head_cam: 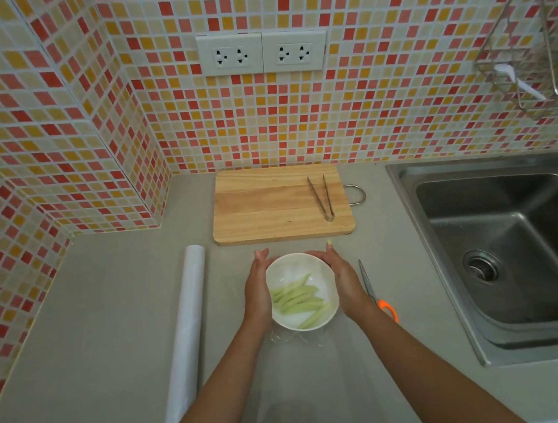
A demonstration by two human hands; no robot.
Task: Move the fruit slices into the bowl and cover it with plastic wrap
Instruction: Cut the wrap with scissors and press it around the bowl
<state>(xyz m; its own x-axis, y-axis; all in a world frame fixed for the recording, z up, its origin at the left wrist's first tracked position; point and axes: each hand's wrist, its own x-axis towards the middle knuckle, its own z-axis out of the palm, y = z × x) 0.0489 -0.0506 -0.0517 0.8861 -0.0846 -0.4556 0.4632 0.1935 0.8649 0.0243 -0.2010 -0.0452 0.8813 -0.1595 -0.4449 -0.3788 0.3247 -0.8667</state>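
A white bowl (294, 267) stands on the grey counter in front of me, with several pale green fruit slices (299, 299) lying in it. Clear plastic wrap (296, 338) lies over the bowl and bunches below its near rim. My left hand (257, 291) presses flat against the bowl's left side and my right hand (341, 278) cups its right side, both over the wrap. The roll of plastic wrap (188, 331) lies on the counter to the left.
A wooden cutting board (270, 205) sits behind the bowl with metal tongs (322, 197) on its right part. Orange-handled scissors (377, 294) lie right of my right hand. A steel sink (509, 249) fills the right side. Tiled walls close the back and left.
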